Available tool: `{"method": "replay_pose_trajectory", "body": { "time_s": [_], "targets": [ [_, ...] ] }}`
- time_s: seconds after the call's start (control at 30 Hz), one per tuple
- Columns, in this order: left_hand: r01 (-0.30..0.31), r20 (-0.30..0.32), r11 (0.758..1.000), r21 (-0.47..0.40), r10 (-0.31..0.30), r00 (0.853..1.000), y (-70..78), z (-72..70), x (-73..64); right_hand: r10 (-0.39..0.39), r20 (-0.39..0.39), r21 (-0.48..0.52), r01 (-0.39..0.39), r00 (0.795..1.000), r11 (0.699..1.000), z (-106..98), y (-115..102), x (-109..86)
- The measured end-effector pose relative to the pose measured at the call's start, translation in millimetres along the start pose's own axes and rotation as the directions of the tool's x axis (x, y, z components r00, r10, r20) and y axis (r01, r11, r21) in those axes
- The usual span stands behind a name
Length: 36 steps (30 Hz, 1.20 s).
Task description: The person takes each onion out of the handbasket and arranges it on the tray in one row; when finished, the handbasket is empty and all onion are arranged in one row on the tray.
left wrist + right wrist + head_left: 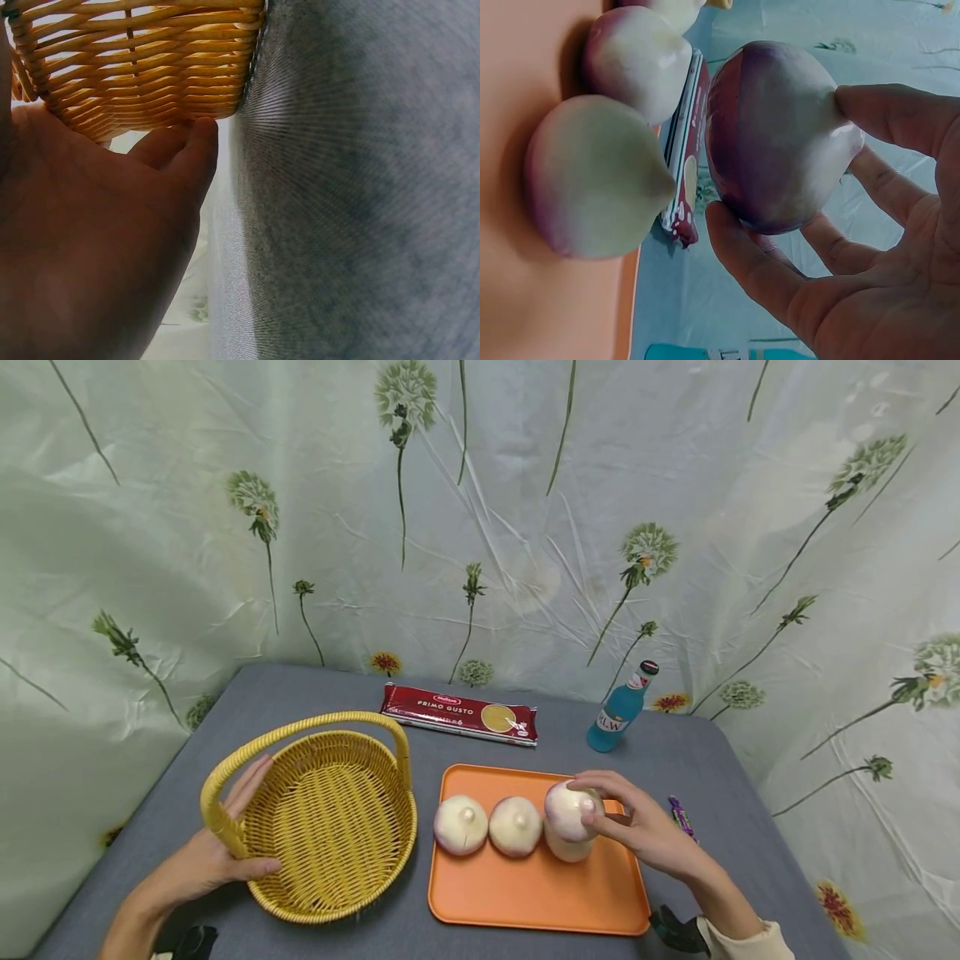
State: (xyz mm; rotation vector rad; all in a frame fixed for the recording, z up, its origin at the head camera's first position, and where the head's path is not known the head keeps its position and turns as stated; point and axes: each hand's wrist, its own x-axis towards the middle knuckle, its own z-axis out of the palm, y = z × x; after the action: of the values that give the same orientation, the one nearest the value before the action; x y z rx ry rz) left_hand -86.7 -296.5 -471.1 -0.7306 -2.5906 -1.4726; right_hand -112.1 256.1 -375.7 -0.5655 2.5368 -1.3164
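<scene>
My right hand point(641, 822) holds a white and purple turnip point(567, 810) by thumb and fingertips, lifted above the orange tray point(525, 893). Beneath it another turnip point(567, 847) is partly hidden; in the right wrist view this lower turnip point(596, 176) stands apart from the held turnip point(776, 139). Two more turnips, a left one point(461, 825) and a middle one point(515, 827), sit in the same row with tips up. My left hand point(202, 860) grips the side of a yellow wicker basket point(337, 827), thumb at its near rim. No contents show inside the basket.
A red packet point(457, 713) lies behind the tray. At the back right stands a blue bottle point(618, 710) with a dark cap. A small purple wrapped candy point(681, 817) lies right of the tray. Behind the grey table point(300, 689) hangs a flower-printed curtain point(525, 527).
</scene>
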Motion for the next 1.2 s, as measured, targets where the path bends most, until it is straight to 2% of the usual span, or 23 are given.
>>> {"method": "replay_pose_trajectory", "body": {
  "time_s": [0.17, 0.4, 0.67, 1.0, 1.2],
  "targets": [
    [-0.002, -0.002, 1.0, 0.006, 0.002, 1.0, 0.3, -0.4, 0.2, 0.031, -0.022, -0.011, -0.031, 0.999, 0.999, -5.2, 3.1, -3.6],
    [-0.014, -0.005, 1.0, 0.017, 0.014, 1.0, -0.4, -0.1, 0.3, 0.019, -0.071, -0.067, -0.024, 0.997, 0.997, -9.7, 10.0, -9.3],
    [-0.024, 0.004, 1.0, 0.001, 0.024, 1.0, -3.1, 0.1, -0.1, 0.062, -0.07, -0.036, -0.065, 0.996, 0.997, -13.2, 18.6, -15.2],
    [-0.007, 0.011, 1.0, -0.012, 0.007, 1.0, -3.6, -0.4, -0.4, 0.069, -0.091, -0.005, -0.07, 0.993, 0.998, -18.2, 27.6, -20.9],
    [0.003, 0.014, 1.0, -0.017, -0.003, 1.0, -2.2, -0.2, -0.1, 0.121, -0.104, -0.014, -0.123, 0.987, 0.992, -20.4, 31.3, -24.1]
  ]
}}
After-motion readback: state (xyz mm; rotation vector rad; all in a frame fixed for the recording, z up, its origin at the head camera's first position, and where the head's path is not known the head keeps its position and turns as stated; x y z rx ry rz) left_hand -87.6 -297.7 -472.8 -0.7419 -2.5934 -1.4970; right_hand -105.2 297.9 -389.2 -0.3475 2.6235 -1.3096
